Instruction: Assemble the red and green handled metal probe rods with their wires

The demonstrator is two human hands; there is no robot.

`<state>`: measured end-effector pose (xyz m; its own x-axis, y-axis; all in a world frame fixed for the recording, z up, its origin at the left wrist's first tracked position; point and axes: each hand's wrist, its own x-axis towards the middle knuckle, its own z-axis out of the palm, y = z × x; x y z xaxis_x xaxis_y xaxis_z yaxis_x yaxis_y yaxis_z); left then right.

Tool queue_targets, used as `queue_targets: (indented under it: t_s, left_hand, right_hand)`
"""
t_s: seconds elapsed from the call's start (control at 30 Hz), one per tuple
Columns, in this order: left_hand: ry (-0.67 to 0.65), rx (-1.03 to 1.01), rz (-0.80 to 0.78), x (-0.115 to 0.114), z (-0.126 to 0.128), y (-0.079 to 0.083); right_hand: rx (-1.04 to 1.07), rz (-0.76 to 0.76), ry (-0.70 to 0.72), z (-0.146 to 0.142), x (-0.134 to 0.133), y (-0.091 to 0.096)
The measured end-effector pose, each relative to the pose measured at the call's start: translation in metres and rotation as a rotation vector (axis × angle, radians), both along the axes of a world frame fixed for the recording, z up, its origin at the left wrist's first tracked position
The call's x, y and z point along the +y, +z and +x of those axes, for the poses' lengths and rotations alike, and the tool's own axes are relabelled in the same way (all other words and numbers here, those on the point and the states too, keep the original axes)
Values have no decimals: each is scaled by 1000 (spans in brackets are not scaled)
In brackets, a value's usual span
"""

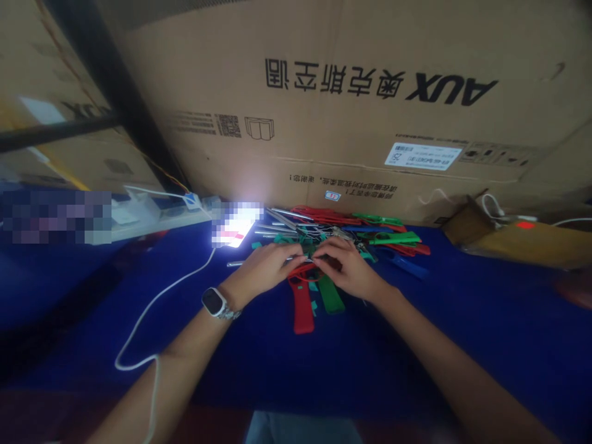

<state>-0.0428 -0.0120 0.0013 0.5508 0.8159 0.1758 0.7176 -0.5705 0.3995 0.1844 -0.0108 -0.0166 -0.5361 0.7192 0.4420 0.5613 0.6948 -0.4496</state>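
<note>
"Red handle: how far along?"

"Under way, I'd judge: my left hand and right hand curl close together at its far end; what they grip, I can't tell. Handles and rods lie piled beyond, none plainly finished."

"Your pose?"

"Hands nearly meeting, forearms slanting inward over the blue cloth."

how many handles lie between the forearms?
2: a red handle on the left, a green handle to its right. More may be hidden.
</note>
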Motion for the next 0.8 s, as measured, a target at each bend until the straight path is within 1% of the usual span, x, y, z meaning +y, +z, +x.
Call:
queue_targets:
  t_s: [0.1,0.23,0.37,0.5,0.63,0.8]
  left_hand:
    - [8,2,-13,0,1,0]
    - [10,-13,-33,-2,3,0]
    - [-1,-78,-86,1,1,-1]
    - [-1,-129,-140,5,-1,-4]
    - [17,-138,-114,5,-3,-4]
    - [34,-157,-55,5,-2,-3]
  right_hand:
    - [49,13,-3,-4,3,-8]
    - [29,34,-27,-8,4,-14]
    - [-2,42,-26,-8,0,-9]
    - [-117,9,8,-4,-7,2]
    - [-231,43,34,-4,-10,7]
    - [-247,60,24,-7,-8,5]
